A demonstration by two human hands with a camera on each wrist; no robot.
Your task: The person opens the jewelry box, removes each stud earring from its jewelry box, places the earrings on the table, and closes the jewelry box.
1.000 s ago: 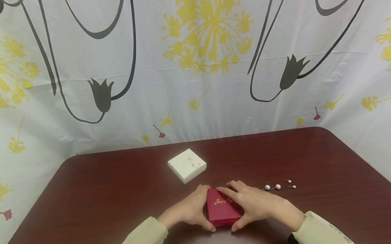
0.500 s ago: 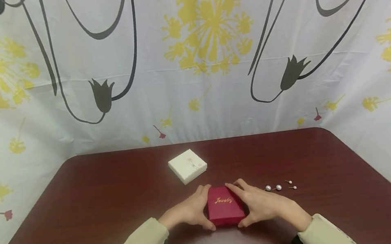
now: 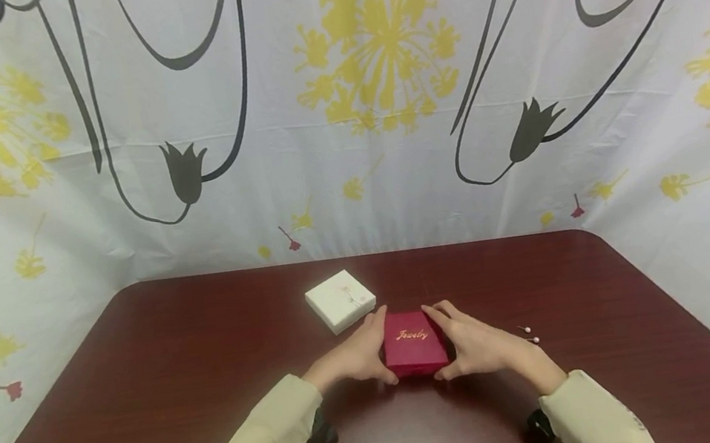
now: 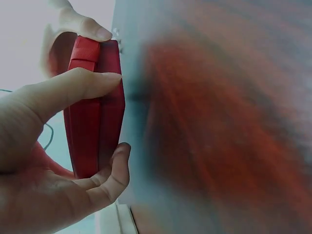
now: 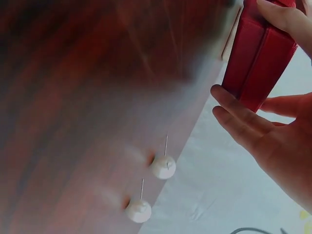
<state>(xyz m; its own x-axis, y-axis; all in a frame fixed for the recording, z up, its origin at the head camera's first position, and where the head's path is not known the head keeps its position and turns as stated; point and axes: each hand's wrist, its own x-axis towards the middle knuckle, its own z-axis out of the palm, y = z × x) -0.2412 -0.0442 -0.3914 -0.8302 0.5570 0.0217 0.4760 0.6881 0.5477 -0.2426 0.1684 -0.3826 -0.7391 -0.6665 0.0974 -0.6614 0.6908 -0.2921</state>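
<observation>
A closed red jewelry box [image 3: 415, 352] with gold "Jewelry" lettering on its lid is between my two hands. My left hand [image 3: 360, 352] grips its left side, thumb at the near edge and fingers at the far edge. On the opposite side, my right hand [image 3: 478, 341] holds it the same way. In the left wrist view, a small tab [image 4: 86, 52] shows on the box's front side. Pearl stud earrings [image 5: 164, 167] lie on the table by the right hand, and small ones [image 3: 530, 334] show just past that wrist in the head view.
A white box [image 3: 341, 300] with a printed flower stands behind the red one, near the left fingertips. The dark red-brown table [image 3: 208, 331] has rounded far corners. A white curtain [image 3: 353, 207] with yellow and grey flowers hangs around it.
Both hands have moved the jewelry box forward and slightly right. The right hand shifted from over the lid to the box's side. It now covers the larger pearl earrings in the head view.
</observation>
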